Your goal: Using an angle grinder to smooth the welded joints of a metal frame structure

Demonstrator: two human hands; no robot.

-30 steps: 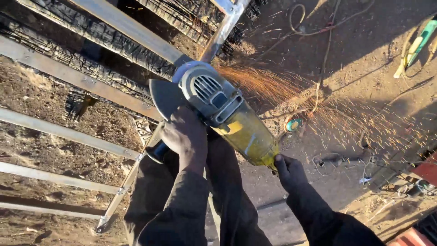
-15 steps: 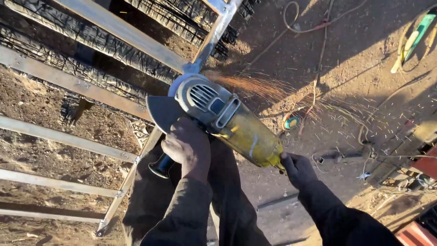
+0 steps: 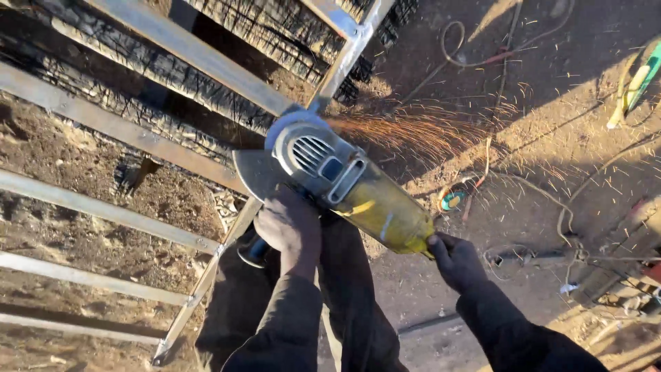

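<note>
One grinder (image 3: 344, 186) — two hands: left (image 3: 289, 227), right (image 3: 456, 260).

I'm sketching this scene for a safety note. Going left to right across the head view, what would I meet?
Metal frame bars → left hand on the side handle → yellow angle grinder → right hand at its rear end → spray of sparks → green and yellow tool on the ground.

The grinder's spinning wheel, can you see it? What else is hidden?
Head view, the only one:
- The grinder: its wheel is hidden under the guard and head.
- The side handle's grip is covered by the left hand.
- The grinder's tail is covered by the right hand.
- The green tool is cut off by the right edge.
- The metal frame runs past the left edge.
</note>
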